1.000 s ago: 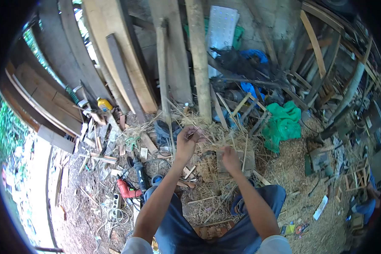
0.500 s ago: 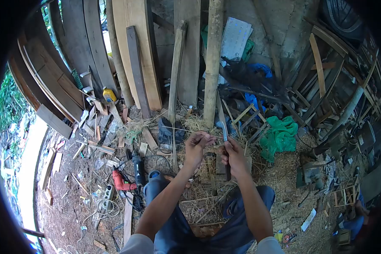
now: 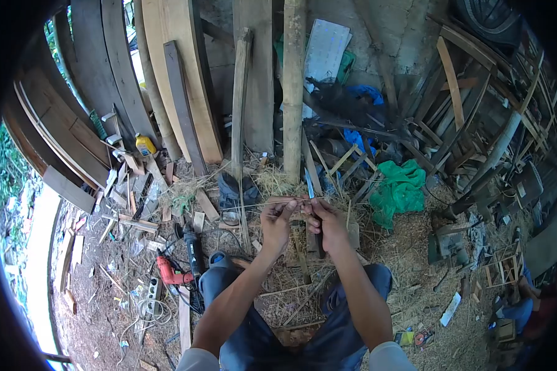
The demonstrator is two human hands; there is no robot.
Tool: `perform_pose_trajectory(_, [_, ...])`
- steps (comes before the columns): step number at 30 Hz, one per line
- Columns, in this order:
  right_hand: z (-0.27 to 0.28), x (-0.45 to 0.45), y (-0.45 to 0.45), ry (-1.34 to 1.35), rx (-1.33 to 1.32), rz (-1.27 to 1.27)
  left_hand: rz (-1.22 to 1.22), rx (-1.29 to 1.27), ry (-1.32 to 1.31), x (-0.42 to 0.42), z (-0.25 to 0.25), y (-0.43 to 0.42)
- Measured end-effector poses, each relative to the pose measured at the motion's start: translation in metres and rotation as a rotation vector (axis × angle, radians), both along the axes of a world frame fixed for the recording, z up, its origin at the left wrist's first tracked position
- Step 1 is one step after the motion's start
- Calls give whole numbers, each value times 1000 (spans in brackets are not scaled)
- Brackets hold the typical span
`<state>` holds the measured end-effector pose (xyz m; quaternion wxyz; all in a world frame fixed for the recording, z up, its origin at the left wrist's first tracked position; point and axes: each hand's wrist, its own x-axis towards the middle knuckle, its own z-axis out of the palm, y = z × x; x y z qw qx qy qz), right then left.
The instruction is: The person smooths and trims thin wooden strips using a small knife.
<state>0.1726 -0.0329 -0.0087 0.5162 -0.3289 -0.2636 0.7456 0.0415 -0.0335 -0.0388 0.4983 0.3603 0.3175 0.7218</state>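
My right hand (image 3: 331, 232) is closed around a knife (image 3: 310, 184). Its pale blade points away from me and its dark handle hangs below my fist. Just left of it, my left hand (image 3: 276, 229) pinches a thin, straw-coloured strip (image 3: 263, 203), perhaps bamboo or wood. The strip runs sideways across the blade's base, where the fingertips of both hands nearly meet. Fingers partly hide where strip and blade touch. Both hands are above the ground between my knees, over scattered shavings (image 3: 291, 297).
At left lie a red power drill (image 3: 172, 272), a dark angle grinder (image 3: 194, 250) and a power strip (image 3: 153, 295) with cords. Planks and a bamboo pole (image 3: 293, 93) stand ahead. A green plastic bag (image 3: 399, 188) lies right. Part of another person (image 3: 521, 309) shows at lower right.
My two hands have come closer together, the left fingertips now beside the knife. The right hand and knife have shifted left, and the whole view has turned slightly.
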Motion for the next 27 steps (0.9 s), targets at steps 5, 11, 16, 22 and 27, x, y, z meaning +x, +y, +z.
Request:
perform_pose_trajectory(5, [-5, 51, 25, 11, -86, -249, 91, 114, -27, -41, 0, 16])
perform_pose_trajectory(11, [19, 17, -10, 24, 6, -19, -7, 58, -26, -34, 13, 15])
perform_pose_trajectory(16, [20, -4, -17, -45, 79, 102, -89, 20, -14, -15, 15, 4])
perform_pose_trajectory(22, [22, 2, -11, 104, -9, 139, -76, 122, 57, -11, 21, 1])
perform_pose_trajectory(27, [24, 18, -5, 143, -70, 93, -39, 183, 122, -18, 26, 0])
